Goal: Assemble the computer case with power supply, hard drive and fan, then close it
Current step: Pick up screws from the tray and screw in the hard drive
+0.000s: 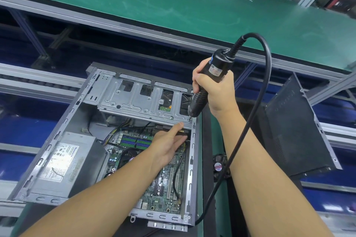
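Black electric screwdriver point(210, 82) gripped by right hand point(219, 92), bit on screw point(189, 119) at drive cage point(134, 100) corner inside open case point(57, 134). Left hand point(167, 146) flat, fingers straight, empty, under cage edge. Keep bit upright, press steadily. Power supply point(61, 161) label unreadable.

The hard drive point(165, 100) showed only through cut-outs in the drive cage point(134, 100); the remainder was covered. The left hand point(167, 147) concealed part of the motherboard point(163, 179). Its lower fingertips merged with dark parts by the case wall, and contact could not be determined. The right hand point(217, 92) hid the middle of the screwdriver point(215, 67). The bit tip was too small to confirm seating. The fan point(218, 165) sat partly behind the right forearm point(256, 159) and the cable point(268, 63). Label print on the power supply point(63, 161) was illegible. Both forearms ran off the bottom edge.
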`<state>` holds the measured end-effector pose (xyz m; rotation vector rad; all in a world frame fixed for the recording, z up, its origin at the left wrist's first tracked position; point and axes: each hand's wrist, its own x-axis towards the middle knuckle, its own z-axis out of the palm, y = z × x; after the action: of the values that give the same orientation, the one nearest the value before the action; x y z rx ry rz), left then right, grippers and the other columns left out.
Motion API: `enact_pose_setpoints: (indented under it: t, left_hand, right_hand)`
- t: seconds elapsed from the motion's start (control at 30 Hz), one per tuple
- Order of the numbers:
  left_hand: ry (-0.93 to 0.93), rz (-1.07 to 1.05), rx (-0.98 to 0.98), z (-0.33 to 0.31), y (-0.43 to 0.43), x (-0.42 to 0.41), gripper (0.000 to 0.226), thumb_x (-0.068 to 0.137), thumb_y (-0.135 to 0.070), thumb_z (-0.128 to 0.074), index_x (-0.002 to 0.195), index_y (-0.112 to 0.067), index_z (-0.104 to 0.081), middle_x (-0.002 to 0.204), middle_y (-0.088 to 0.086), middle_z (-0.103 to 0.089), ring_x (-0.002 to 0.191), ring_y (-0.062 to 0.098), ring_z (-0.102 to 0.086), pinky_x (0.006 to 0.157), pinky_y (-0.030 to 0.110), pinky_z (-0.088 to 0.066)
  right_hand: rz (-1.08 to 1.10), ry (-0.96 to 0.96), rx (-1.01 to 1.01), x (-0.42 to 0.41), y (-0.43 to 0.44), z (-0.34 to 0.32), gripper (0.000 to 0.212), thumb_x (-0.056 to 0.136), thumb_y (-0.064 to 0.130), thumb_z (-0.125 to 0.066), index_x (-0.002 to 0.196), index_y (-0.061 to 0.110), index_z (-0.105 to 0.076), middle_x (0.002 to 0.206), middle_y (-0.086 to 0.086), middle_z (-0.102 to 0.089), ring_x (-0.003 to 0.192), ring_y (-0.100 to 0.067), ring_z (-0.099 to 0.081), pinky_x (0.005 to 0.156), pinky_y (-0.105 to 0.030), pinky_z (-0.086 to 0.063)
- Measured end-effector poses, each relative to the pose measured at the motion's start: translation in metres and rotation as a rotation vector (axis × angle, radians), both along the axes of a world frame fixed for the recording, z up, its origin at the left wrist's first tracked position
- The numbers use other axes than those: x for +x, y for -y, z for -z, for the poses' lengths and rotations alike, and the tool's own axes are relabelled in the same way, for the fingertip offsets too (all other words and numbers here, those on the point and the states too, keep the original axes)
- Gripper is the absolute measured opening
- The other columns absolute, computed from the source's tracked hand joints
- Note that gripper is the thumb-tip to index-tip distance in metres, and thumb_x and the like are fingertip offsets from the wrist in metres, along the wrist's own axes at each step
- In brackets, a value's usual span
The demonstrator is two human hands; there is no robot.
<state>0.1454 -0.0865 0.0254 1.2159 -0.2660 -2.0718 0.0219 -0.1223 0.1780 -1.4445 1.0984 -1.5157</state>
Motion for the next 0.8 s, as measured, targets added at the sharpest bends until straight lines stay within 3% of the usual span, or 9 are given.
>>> enact_pose_setpoints:
  t: [0.17, 0.27, 0.4, 0.5, 0.63, 0.8]
  left_hand:
    - [-0.003, -0.009, 0.002, -0.0006, 0.0001, -0.0004, 0.066, 0.074, -0.025, -0.086, 0.122, 0.002, -0.048, 0.114, 0.022, -0.061, 0.094, 0.02, -0.069, 0.104, 0.04, -0.049]
    - [-0.012, -0.033, -0.003, -0.0006, 0.0003, -0.0007, 0.064, 0.077, -0.022, -0.084, 0.122, 0.002, -0.045, 0.114, 0.023, -0.06, 0.094, 0.021, -0.069, 0.093, 0.034, -0.056]
    - [-0.012, -0.023, -0.002, -0.0003, 0.0, -0.0004, 0.067, 0.078, -0.023, -0.084, 0.124, 0.001, -0.043, 0.114, 0.023, -0.059, 0.094, 0.02, -0.069, 0.098, 0.036, -0.054]
    - [-0.009, -0.014, 0.001, -0.0004, 0.0002, -0.0002, 0.056, 0.078, -0.022, -0.083, 0.114, -0.003, -0.045, 0.112, 0.023, -0.057, 0.095, 0.02, -0.067, 0.096, 0.034, -0.055]
    - [-0.005, -0.037, 0.01, -0.0033, 0.0005, -0.0006, 0.049, 0.079, -0.02, -0.083, 0.108, -0.003, -0.047, 0.11, 0.023, -0.057, 0.095, 0.021, -0.066, 0.082, 0.027, -0.059]
    - [-0.002, -0.029, 0.008, -0.0047, -0.0004, 0.0004, 0.053, 0.078, -0.021, -0.083, 0.112, -0.001, -0.047, 0.109, 0.022, -0.058, 0.095, 0.021, -0.067, 0.085, 0.029, -0.059]
  right_hand:
    - [-0.002, -0.021, 0.016, -0.0014, -0.0005, 0.0, 0.009, 0.078, 0.008, -0.063, 0.081, 0.016, -0.063, 0.068, -0.009, -0.059, 0.054, -0.022, -0.053, 0.065, -0.035, -0.051]
    - [0.01, -0.035, 0.017, -0.0005, -0.0001, -0.0006, 0.015, 0.077, 0.009, -0.062, 0.077, 0.024, -0.064, 0.064, -0.007, -0.059, 0.054, -0.023, -0.052, 0.066, -0.037, -0.051]
    - [0.016, -0.058, 0.024, -0.0015, -0.0006, -0.001, 0.019, 0.078, 0.009, -0.062, 0.074, 0.028, -0.064, 0.062, -0.005, -0.059, 0.056, -0.024, -0.053, 0.067, -0.037, -0.052]
    - [0.016, -0.062, 0.024, -0.0014, -0.0009, -0.0008, 0.017, 0.077, 0.009, -0.062, 0.073, 0.026, -0.064, 0.063, -0.004, -0.059, 0.056, -0.025, -0.052, 0.066, -0.037, -0.051]
    - [-0.043, -0.036, 0.018, 0.0006, -0.0039, -0.003, 0.023, 0.074, 0.002, -0.061, 0.087, 0.02, -0.066, 0.08, -0.006, -0.065, 0.056, -0.022, -0.054, 0.061, -0.035, -0.052]
    - [-0.024, -0.005, 0.01, 0.0037, -0.0054, -0.0058, 0.018, 0.077, 0.007, -0.065, 0.085, 0.023, -0.068, 0.078, -0.01, -0.063, 0.055, -0.024, -0.053, 0.062, -0.035, -0.051]
